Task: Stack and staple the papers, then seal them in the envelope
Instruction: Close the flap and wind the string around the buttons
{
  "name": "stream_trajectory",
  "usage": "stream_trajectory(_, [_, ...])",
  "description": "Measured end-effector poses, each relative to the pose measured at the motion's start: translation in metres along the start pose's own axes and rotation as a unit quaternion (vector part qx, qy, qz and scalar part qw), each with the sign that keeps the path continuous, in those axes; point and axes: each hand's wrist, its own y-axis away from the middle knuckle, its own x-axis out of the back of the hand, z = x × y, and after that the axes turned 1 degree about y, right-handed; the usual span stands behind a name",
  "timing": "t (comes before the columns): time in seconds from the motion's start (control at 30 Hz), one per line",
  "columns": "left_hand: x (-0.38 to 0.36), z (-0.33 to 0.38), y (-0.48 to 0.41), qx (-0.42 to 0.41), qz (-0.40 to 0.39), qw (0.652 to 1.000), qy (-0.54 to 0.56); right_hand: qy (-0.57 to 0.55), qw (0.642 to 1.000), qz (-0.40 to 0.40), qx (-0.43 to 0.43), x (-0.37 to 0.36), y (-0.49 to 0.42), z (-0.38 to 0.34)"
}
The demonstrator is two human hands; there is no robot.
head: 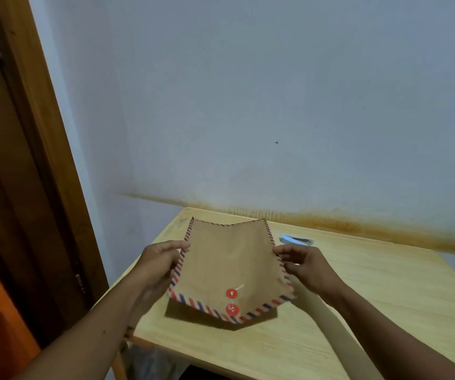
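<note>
A brown envelope (230, 266) with a red-and-blue striped border is lifted a little above the wooden table (385, 297), casting a shadow below it. Its flap is folded down, and two red button discs with white string sit near the front edge. My left hand (159, 263) grips the envelope's left edge. My right hand (307, 266) pinches its right edge. A blue stapler (297, 239) lies on the table behind my right hand. The papers are not visible.
The table stands against a pale wall with an orange-brown stain along its base. A dark wooden door frame (29, 187) rises at the left. The table's left edge drops off just beside my left forearm.
</note>
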Motion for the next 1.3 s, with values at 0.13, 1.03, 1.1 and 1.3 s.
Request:
stream_trajectory(0.13, [0.002, 0.038, 0.004, -0.006, -0.056, 0.995, 0.085, -0.097, 0.994, 0.057, -0.005, 0.016, -0.008, -0.038])
stream_trajectory(1.03, [-0.248, 0.008, -0.003, -0.224, -0.179, 0.92, -0.268, 0.272, 0.924, 0.26, -0.064, 0.194, 0.043, 0.041])
stream_trajectory(1.1, [-0.262, -0.012, -0.006, -0.205, -0.2, 0.918, -0.275, 0.293, 0.921, 0.229, -0.117, 0.195, 0.045, 0.06])
stream_trajectory(1.3, [-0.281, -0.045, -0.034, -0.268, -0.203, 0.823, -0.457, 0.309, 0.898, 0.229, -0.215, 0.189, 0.037, 0.093])
